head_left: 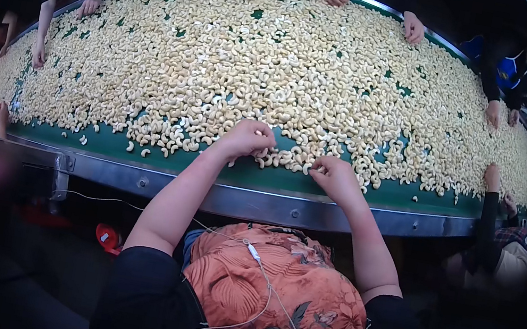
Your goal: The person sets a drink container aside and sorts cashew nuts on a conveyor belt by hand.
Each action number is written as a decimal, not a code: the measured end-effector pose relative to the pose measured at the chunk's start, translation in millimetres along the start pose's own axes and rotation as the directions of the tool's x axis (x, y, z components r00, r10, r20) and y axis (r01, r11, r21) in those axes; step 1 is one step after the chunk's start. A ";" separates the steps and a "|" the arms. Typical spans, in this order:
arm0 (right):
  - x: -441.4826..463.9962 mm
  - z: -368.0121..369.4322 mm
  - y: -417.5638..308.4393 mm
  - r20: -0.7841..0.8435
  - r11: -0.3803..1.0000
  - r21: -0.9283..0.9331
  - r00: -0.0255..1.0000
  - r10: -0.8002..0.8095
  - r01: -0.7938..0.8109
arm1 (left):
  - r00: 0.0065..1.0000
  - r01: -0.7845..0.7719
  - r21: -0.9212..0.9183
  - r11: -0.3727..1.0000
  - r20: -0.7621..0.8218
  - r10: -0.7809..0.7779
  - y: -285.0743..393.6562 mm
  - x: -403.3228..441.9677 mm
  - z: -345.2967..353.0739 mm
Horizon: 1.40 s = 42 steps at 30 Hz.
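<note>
Cashews [272,74] look light, stiff, easily snapped, best pinched mid-curve; left hand [247,139] and right hand [340,179] curl inward among them, can't tell if pinching any.

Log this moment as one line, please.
left hand: curled over cashews | right hand: curled at cashews' near edge | cashews: spread across green belt | grasp: unclear

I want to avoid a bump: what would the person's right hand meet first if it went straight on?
Probably the loose cashews just beyond the right hand's fingertips; the exact depth is unclear.
</note>
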State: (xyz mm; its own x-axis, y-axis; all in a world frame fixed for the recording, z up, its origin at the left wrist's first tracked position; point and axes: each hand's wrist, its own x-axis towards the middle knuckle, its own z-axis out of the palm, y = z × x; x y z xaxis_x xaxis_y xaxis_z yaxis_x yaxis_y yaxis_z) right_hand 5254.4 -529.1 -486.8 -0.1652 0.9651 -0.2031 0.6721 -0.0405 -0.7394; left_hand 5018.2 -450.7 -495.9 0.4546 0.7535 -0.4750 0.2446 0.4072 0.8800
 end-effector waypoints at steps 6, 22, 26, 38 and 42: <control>-7.1 8.4 33.0 -0.045 0.991 -0.128 0.998 -0.053 0.047 | 0.970 -0.088 0.518 0.851 -0.151 0.192 -7.0 -4.9 9.3; 5.2 -29.6 63.4 0.415 0.350 0.857 0.909 -0.033 -0.379 | 0.992 -0.127 0.475 0.871 0.075 0.104 12.6 6.7 48.1; 31.7 -20.7 43.7 0.295 0.744 0.625 0.954 0.054 -0.236 | 0.908 -0.340 0.898 0.278 0.237 0.347 1.4 26.5 64.9; 15.2 -17.7 66.1 0.582 -0.017 0.813 0.812 0.044 -0.581 | 0.990 -0.125 -0.399 0.909 -0.114 0.086 6.5 19.7 85.5; 5.7 -13.6 60.5 0.574 -0.268 0.783 0.818 -0.037 -0.561 | 0.952 -0.298 -0.367 0.881 -0.176 0.249 18.0 36.0 144.0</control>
State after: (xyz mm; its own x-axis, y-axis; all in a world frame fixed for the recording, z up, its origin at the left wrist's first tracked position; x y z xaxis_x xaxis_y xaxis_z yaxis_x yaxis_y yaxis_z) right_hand 5303.9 -522.5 -523.9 -0.5741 0.6425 -0.5075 -0.6525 -0.7335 -0.1903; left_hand 5162.3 -490.5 -497.0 0.3433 0.9097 -0.2335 -0.2347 0.3238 0.9165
